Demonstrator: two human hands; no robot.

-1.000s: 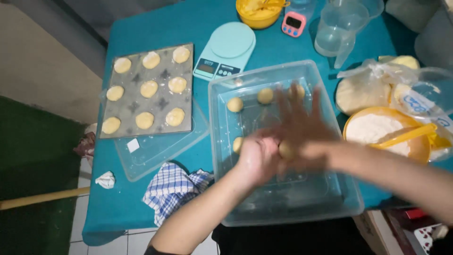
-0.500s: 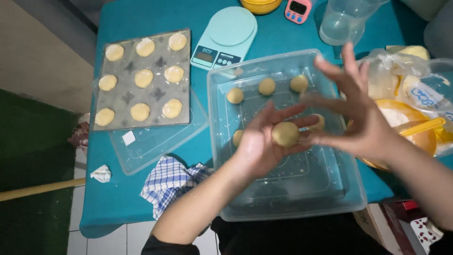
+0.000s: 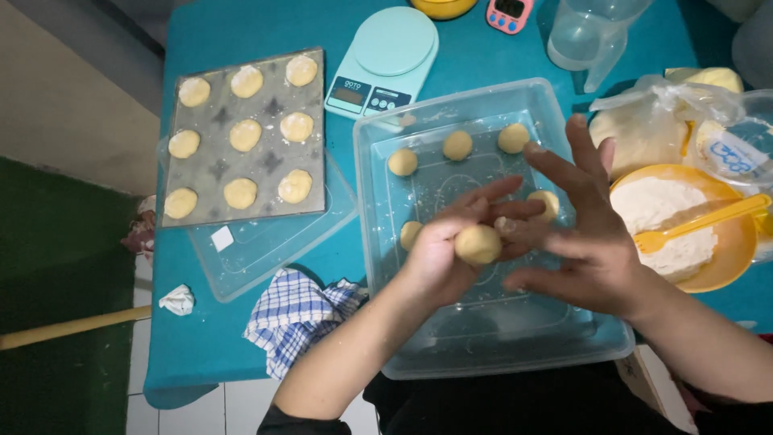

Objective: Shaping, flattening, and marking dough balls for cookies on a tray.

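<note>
Your left hand (image 3: 439, 258) cups the small, light dough ball (image 3: 478, 244) over the clear plastic tub (image 3: 378, 242), your right hand (image 3: 592, 242) beside it with fingers spread wide; it looks soft and easily dented, so cradle it underneath rather than pinching.

Home kitchen: kitchen scale (image 3: 385, 60), flour bowl (image 3: 684, 229), baking tray (image 3: 243, 137).

The table (image 3: 241, 338) is teal blue, and the cloth (image 3: 294, 318) has blue and white checks. The dough ball (image 3: 478, 244) is pale yellow, the bowl (image 3: 737, 270) is orange with white flour (image 3: 660, 213), and the scale (image 3: 385, 60) is mint green
</note>
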